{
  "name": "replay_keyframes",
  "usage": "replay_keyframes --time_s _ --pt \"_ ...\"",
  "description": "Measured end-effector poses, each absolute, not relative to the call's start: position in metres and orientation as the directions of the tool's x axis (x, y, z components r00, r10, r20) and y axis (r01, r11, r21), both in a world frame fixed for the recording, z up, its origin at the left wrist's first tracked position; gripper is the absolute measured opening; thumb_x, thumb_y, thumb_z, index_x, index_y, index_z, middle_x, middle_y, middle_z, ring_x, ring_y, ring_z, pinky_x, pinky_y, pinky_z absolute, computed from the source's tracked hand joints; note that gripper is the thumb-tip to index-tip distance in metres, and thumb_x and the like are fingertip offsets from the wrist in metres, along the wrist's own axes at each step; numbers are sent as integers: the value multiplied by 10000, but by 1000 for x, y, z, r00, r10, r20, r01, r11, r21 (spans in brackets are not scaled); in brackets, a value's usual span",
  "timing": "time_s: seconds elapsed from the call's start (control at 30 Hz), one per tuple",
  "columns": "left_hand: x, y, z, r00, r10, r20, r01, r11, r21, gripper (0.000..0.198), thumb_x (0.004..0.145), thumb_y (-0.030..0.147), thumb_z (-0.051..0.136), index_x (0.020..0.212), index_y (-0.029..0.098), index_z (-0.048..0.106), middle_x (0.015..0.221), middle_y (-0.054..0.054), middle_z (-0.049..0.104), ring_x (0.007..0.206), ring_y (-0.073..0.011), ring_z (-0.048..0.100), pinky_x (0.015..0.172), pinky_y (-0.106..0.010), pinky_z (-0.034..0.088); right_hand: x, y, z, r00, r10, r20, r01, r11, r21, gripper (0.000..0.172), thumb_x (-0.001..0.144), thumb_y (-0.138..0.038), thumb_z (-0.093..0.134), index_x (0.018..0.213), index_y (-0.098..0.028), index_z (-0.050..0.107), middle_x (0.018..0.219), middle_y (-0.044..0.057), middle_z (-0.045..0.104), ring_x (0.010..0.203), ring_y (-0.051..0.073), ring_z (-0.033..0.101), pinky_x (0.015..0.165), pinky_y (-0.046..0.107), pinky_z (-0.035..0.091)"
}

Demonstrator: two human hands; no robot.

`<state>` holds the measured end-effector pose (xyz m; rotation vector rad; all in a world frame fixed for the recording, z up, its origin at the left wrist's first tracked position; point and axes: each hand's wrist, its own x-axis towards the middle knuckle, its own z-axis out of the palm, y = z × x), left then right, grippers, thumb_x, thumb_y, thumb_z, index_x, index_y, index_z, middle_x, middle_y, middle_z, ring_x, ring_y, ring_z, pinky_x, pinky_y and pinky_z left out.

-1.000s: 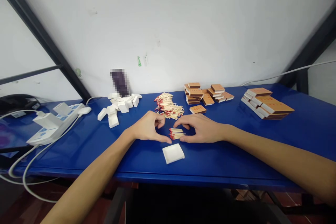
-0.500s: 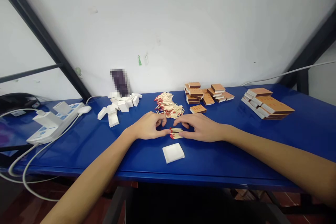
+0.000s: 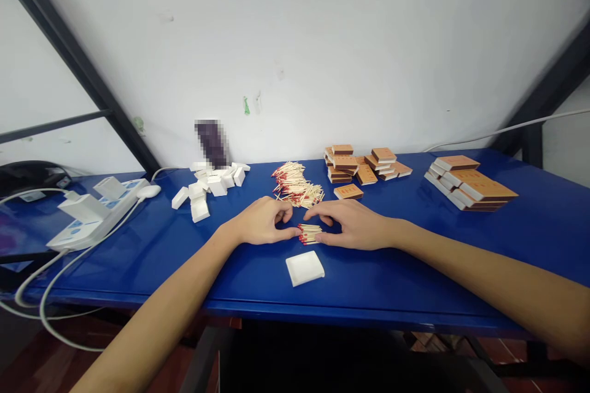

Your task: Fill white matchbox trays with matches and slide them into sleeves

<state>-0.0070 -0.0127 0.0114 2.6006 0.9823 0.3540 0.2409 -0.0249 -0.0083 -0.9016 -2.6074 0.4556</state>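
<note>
A small bundle of red-headed matches [image 3: 310, 234] lies flat on the blue table between my two hands. My left hand [image 3: 265, 221] is curled at its left side, with the thumb tip against the red heads and the index finger bent above. From the right, my right hand [image 3: 353, 224] presses its thumb on the bare stick ends, its index finger curved over behind them. The remaining fingers of both hands are partly hidden. Just in front of the bundle lies a white matchbox tray [image 3: 305, 268]. Behind my hands is a loose heap of matches [image 3: 295, 184].
White matchbox trays [image 3: 216, 185] are piled at the back left, below a pixelated dark object [image 3: 212, 142]. Brown matchbox sleeves [image 3: 343, 163] stand behind my right hand. Stacked matchboxes [image 3: 470, 183] sit at the right. A power strip [image 3: 99, 215] with cables lies at the left.
The matches between my thumbs look slightly more gathered, without the gap seen across them before. Both hands stay almost in place. The view has shifted very slightly.
</note>
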Motion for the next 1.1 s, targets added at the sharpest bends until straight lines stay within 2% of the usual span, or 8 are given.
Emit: replay_keyframes --time_s 0.4,0.6,0.77,1.1 --pt "-7 -13 12 736 667 114 583 -710 394 350 813 458 637 687 182 460 567 54 459 516 -92 366 524 -246 252 241 -25 -7 -739 643 200 534 741 -408 412 909 -518 557 1178 -212 617 797 5 578 687 149 543 625 261 351" --pt "-7 -13 12 738 666 111 586 -713 385 343 819 451 633 693 184 459 568 55 464 519 -92 371 528 -246 255 241 -25 -9 -734 649 200 545 739 -397 338 949 -448 503 1167 -216 618 792 4 576 680 145 535 618 258 342" --pt "-7 -13 12 738 666 108 585 -711 390 332 823 439 620 688 186 452 562 57 448 514 -94 366 524 -249 255 240 -25 -10 -733 646 211 535 740 -409 377 920 -496 539 1158 -215 622 783 4 574 666 146 531 607 256 341" --pt "-7 -13 12 742 663 103 579 -710 401 215 806 312 584 687 189 452 546 60 432 500 -96 367 522 -249 260 240 -24 -10 -735 644 212 538 744 -396 323 931 -431 530 1156 -218 622 775 -3 568 660 140 528 601 254 331"
